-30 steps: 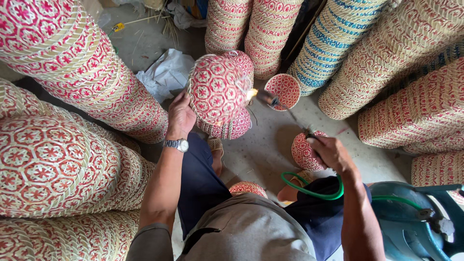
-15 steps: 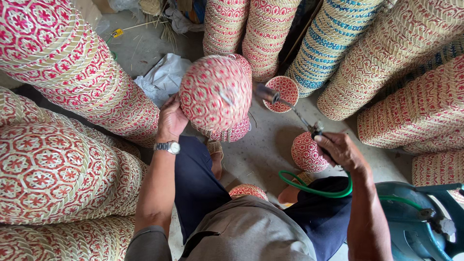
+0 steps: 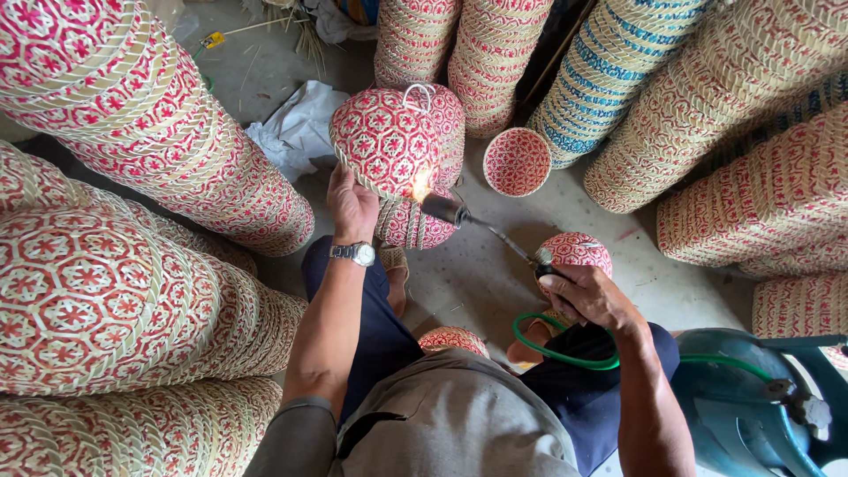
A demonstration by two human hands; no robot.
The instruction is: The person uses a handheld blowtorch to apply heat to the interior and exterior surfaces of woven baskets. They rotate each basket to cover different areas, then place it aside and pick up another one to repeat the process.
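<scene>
Left hand (image 3: 352,205) grips red-patterned woven basket (image 3: 386,141) from below, raised over floor (image 3: 477,265). Right hand (image 3: 590,296) closed around gas torch (image 3: 490,231); flame touches basket edge. Small woven bowl (image 3: 517,162) nearby, empty inside.

A grey concrete floor (image 3: 495,274) bears stacked woven baskets (image 3: 168,150), crumpled white paper (image 3: 296,128) and a small bowl-shaped basket (image 3: 517,162).

red woven basket (image 3: 386,141) held aloft, lit torch (image 3: 459,214) touching
</scene>
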